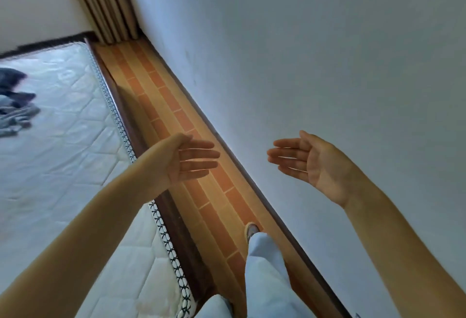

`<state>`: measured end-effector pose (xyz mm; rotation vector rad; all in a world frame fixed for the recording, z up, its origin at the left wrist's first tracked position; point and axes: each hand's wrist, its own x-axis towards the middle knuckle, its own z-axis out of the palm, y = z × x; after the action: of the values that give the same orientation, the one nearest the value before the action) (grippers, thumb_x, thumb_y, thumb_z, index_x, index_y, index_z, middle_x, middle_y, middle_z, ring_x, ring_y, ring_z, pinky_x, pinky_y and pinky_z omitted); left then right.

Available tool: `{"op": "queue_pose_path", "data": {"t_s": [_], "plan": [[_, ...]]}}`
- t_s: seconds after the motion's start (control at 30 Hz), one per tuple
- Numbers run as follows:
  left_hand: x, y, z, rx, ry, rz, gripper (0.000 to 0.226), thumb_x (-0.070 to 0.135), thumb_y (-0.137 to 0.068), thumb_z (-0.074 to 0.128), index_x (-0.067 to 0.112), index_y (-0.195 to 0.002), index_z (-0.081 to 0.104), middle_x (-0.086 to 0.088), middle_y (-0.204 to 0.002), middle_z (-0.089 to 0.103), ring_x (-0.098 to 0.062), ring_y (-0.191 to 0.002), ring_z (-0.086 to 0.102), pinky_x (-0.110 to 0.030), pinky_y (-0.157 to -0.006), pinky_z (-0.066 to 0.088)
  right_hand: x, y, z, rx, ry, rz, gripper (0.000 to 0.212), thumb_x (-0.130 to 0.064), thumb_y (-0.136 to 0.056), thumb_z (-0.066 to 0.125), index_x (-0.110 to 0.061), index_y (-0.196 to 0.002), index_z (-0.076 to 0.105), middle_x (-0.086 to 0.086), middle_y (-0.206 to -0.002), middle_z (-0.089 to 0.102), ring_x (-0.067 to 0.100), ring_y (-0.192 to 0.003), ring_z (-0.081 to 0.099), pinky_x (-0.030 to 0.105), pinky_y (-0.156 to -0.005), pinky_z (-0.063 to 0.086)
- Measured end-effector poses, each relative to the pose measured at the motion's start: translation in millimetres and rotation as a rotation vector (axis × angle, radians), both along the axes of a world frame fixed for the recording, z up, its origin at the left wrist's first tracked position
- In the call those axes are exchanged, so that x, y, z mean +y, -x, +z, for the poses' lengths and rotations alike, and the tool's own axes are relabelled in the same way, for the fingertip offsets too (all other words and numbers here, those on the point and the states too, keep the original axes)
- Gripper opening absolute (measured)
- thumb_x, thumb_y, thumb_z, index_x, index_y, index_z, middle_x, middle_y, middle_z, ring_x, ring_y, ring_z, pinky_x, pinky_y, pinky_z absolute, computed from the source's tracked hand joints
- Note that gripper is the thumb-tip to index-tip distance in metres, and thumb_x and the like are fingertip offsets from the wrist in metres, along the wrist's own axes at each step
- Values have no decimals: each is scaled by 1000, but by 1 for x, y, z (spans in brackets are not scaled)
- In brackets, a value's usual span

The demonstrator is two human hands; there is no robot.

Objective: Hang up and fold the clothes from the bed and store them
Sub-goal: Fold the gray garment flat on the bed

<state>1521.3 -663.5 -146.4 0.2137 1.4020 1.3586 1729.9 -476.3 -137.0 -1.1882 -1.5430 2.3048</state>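
While both hands hang in the aisle between bed and wall, neither holds anything. Left hand (187, 160): fingers straight, palm turned inward, reaching out over the mattress's (63, 166) right edge and the floor (216, 191). Right hand (305, 159): fingers straight and together, palm facing the left one, in front of the wall (302, 65). The 2 palms face each other with a wide gap between them.

Clothes (15, 103) lie in a dark and grey heap at the far left side of the mattress, cut off by the frame edge, so I cannot tell the pile's full extent or its long axis. They sit well apart from both hands, up and to the left. Left hand is the nearer 1; right is across the aisle by the wall.

My read: no garment picked up yet. Next move needs a turn left and a reach across the mattress, left arm leading. Curtain (106, 2) hangs at the far corner.
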Motion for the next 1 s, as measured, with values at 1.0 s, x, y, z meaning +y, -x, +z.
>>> {"op": "queue_pose_path", "data": {"t_s": [1.0], "plan": [[83,327,28,139,34,751,41,25,-103,33,3,-119,63,-14,-116,70,-29,-106,68,-38,-91,55,157,526,12,102,-12,836,52,-38,-107,27,-8,-113,68,7,-110,74,23,-105,71,34,-94,52]]}}
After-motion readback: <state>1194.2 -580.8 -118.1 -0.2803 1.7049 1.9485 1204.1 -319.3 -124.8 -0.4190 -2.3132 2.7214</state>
